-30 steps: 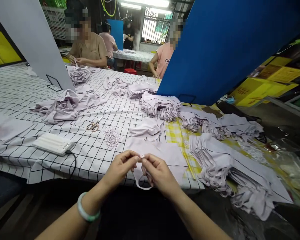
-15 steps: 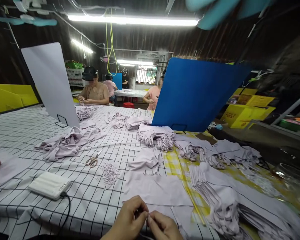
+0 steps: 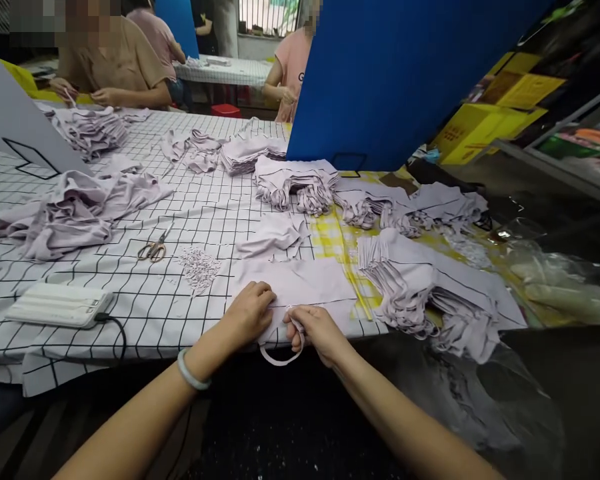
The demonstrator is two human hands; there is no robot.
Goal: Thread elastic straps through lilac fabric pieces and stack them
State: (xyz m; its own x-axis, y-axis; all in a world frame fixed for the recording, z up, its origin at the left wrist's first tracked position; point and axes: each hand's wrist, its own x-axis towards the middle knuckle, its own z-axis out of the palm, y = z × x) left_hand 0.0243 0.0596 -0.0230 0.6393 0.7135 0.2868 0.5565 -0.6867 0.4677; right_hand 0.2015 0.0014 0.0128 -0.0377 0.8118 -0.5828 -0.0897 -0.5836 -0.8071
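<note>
At the table's front edge, my left hand (image 3: pixel 251 312) is bent over a pale lilac fabric piece (image 3: pixel 325 308), its fingertips curled down on the cloth and partly hidden. Close by on the right, my right hand (image 3: pixel 314 328) pinches a narrow fabric strap (image 3: pixel 280 363), which hangs as a loop below the edge between both hands. Another flat lilac panel (image 3: pixel 305 277) lies just beyond my fingers, with a crumpled piece (image 3: pixel 273 237) behind it. Small fabric snippets (image 3: pixel 199 268) form a heap left of the panels, and scissors (image 3: pixel 155 247) rest beside them.
A white power bank (image 3: pixel 60 305) with a black cable lies at left. Stacked strapped pieces (image 3: pixel 410 287) fill the right side. A blue divider (image 3: pixel 380 80) and a white divider (image 3: pixel 15 113) stand on the table. Co-workers (image 3: pixel 115 60) sit across. A plastic bag (image 3: pixel 500 400) hangs at right.
The view has tilted down, showing both forearms. My hands, fingertips together before, are now slightly apart, and the strap loop has come into sight between them.
</note>
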